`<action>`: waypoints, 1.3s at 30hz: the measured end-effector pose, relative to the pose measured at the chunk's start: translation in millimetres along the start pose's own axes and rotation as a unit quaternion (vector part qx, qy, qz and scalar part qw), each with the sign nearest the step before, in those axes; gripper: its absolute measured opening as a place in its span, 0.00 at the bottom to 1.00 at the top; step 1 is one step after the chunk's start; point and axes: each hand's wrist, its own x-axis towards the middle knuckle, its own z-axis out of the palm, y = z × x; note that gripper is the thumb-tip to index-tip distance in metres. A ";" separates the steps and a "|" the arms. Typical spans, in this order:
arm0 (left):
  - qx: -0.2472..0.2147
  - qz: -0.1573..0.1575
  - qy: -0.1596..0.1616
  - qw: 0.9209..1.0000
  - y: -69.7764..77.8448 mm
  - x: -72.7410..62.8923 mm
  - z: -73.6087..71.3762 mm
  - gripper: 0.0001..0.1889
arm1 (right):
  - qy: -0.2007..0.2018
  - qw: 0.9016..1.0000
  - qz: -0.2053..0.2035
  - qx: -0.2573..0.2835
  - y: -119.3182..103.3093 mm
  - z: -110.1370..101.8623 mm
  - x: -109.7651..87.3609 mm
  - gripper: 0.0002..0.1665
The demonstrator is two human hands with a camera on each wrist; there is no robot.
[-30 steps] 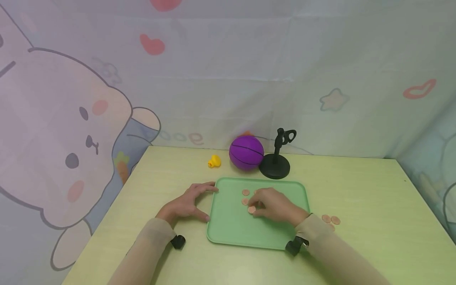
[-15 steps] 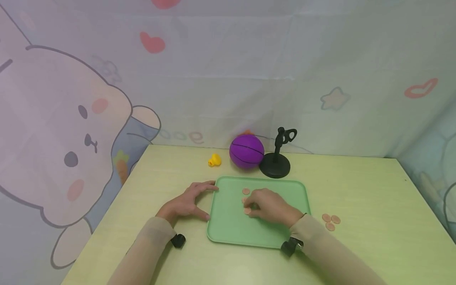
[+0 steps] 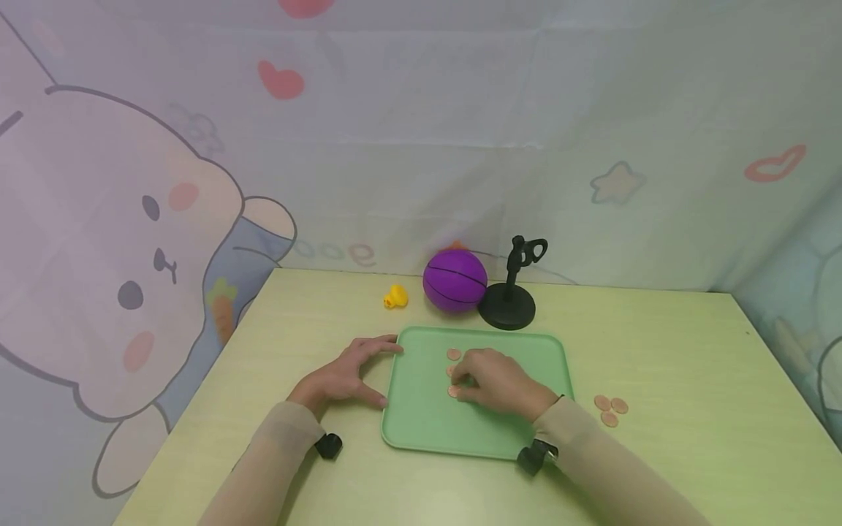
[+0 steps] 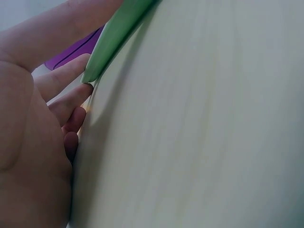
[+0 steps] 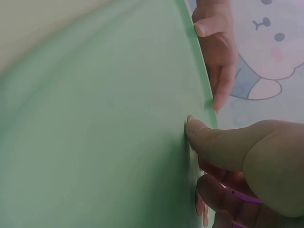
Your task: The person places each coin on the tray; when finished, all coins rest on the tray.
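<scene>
Pale table [image 3: 684, 351], right fingers [image 5: 218, 145] pinching copper disc [image 3: 453, 392], second disc [image 3: 450, 371] partly hidden, left fingers [image 3: 380, 346] spread against tray [image 3: 427, 424]

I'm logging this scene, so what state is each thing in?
Tray: flat on the table.
Left hand: touching the tray's left rim.
Right hand: curled, thumb touching nearest tray coin.
Other visible tray coins: flat.
Three table coins: flat.
Duck: on the table, pose unclear.
Stand: upright.
Purple ball: beside the stand.
</scene>
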 end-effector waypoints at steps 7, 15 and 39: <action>0.001 0.006 0.000 1.000 1.9 0.1 0.3 0.46 | 0.004 1.000 0.003 0.003 -0.5 2.0 1.8 0.07; 0.002 0.009 0.003 1.000 -0.9 1.2 1.1 0.46 | 0.004 1.000 0.000 0.008 -1.7 1.7 2.2 0.06; 0.001 -0.009 0.002 1.000 -1.2 1.1 1.1 0.46 | 0.043 0.994 0.021 0.093 72.5 -43.4 -63.4 0.10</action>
